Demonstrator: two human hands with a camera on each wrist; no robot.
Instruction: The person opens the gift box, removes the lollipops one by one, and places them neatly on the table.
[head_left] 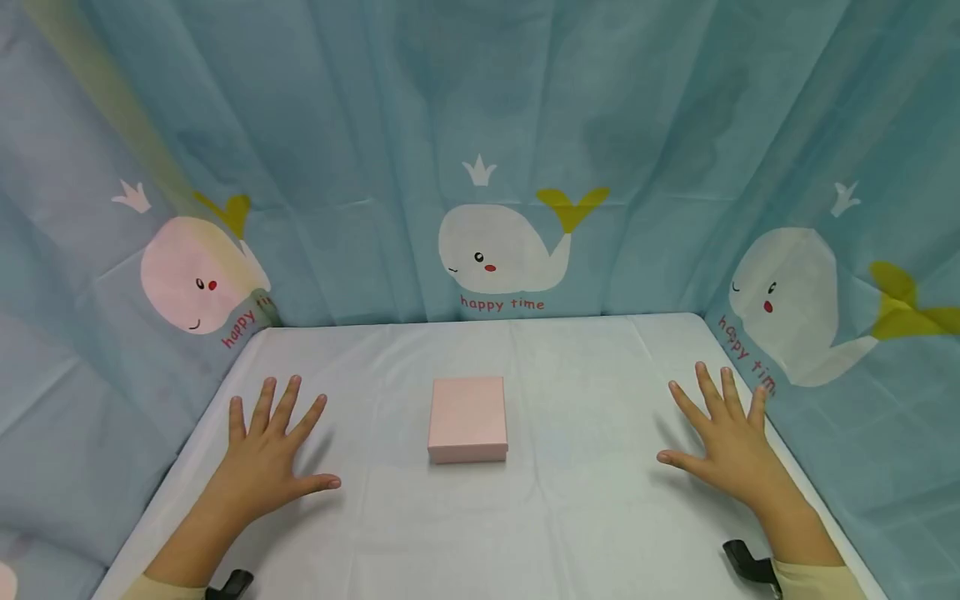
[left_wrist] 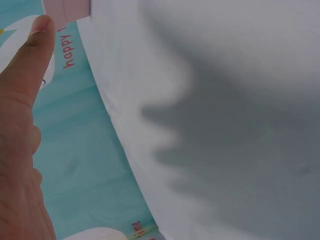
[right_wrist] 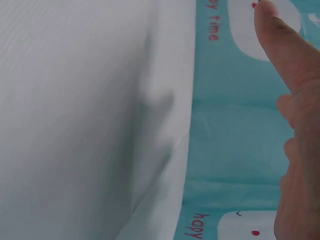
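A pink square box (head_left: 468, 414) with its lid on sits near the middle of the white-covered table (head_left: 592, 517). To its left, my left hand (head_left: 262, 462) hovers with fingers and thumb spread wide, holding nothing. My right hand (head_left: 731, 450) is spread the same way over the table's right side, farther from the box. In the left wrist view, the thumb (left_wrist: 37, 45) overlaps the lower edge of the pink box (left_wrist: 67, 9). The right wrist view shows the right thumb (right_wrist: 282, 42) and the hand's side, with no object near it.
Blue-green curtains (head_left: 352, 250) printed with whales and the words "happy time" enclose the table at the back and both sides. A black wrist-camera piece (head_left: 750, 562) shows by the right sleeve, another (head_left: 231, 586) by the left. Hand shadows fall on the cloth.
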